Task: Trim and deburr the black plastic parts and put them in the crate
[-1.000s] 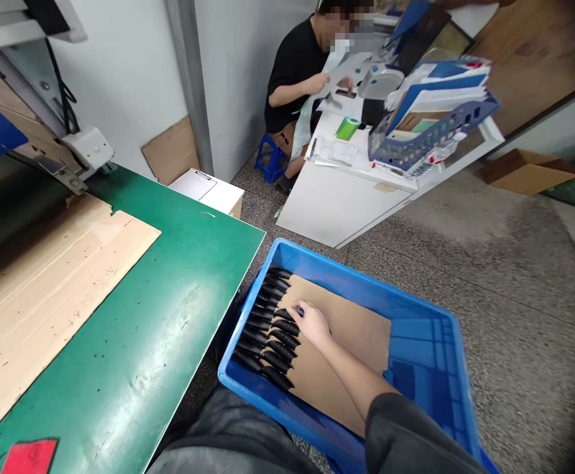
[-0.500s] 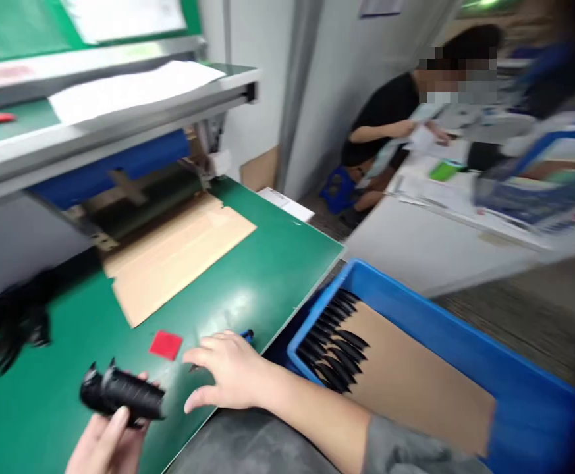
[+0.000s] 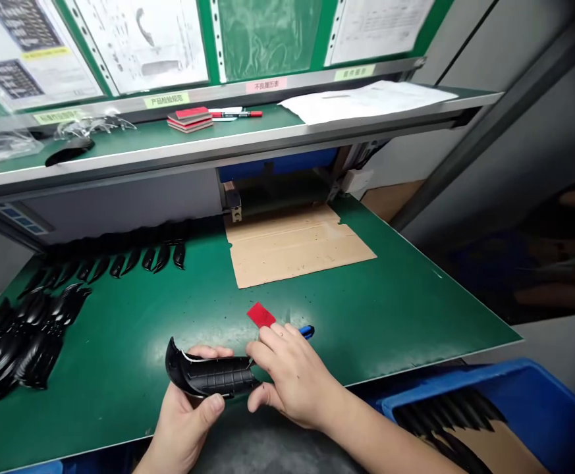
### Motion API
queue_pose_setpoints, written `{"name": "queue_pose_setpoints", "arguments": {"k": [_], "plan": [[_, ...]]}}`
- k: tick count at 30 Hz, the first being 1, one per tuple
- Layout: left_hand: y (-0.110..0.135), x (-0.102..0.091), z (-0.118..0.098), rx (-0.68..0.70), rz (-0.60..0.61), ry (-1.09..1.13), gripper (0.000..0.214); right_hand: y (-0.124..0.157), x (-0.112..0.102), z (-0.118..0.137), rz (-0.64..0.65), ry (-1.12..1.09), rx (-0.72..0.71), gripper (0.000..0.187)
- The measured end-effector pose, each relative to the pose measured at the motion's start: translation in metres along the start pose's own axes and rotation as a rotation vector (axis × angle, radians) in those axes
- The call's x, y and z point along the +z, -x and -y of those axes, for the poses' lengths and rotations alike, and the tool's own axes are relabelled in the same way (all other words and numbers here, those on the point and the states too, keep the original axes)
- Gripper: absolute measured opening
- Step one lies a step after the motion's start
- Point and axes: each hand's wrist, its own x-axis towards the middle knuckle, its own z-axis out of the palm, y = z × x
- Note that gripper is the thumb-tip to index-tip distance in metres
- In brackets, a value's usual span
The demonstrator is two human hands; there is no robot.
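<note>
My left hand [image 3: 188,415] is closed around a curved black plastic part [image 3: 220,376], a hollow shell with a ribbed inner side and a pointed, flared left end. My right hand [image 3: 292,375] is at the shell's right end. It holds a blue-handled knife [image 3: 307,332]; the handle's end sticks out behind the knuckles, and a thin tip shows by the index finger at the shell's edge. Most of the knife is hidden by the hand. Just beyond the fingers, a red square pad [image 3: 260,315] lies on the green table [image 3: 183,309].
Several similar black parts [image 3: 35,336] lie at the left, with a row [image 3: 134,259] behind them. Cardboard [image 3: 297,253] lies at the back. A shelf [image 3: 247,141] overhangs the table, bearing red pads [image 3: 191,118] and papers. A blue bin [image 3: 539,395] with black parts stands at right.
The view has swung left. My left hand has brought the black part up to my right hand, and its hollow side now faces up. The knife stays in my right hand.
</note>
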Motion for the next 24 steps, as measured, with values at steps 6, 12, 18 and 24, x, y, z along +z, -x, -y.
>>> {"name": "queue_pose_setpoints", "arguments": {"k": [6, 12, 18, 24], "plan": [[0.002, -0.012, -0.002, 0.049, 0.045, -0.013, 0.034, -0.011, 0.011, -0.001, 0.003, 0.034, -0.079, 0.078], [-0.001, -0.018, -0.002, 0.059, 0.141, -0.1, 0.032, -0.012, 0.021, -0.008, 0.027, -0.016, -0.101, 0.078], [-0.009, -0.021, -0.002, 0.06, 0.221, -0.18, 0.033, -0.009, 0.024, -0.017, 0.072, -0.095, -0.103, 0.076], [-0.017, -0.013, 0.003, 0.037, 0.214, -0.102, 0.033, -0.011, 0.017, -0.027, 0.161, -0.511, -0.08, 0.068]]}}
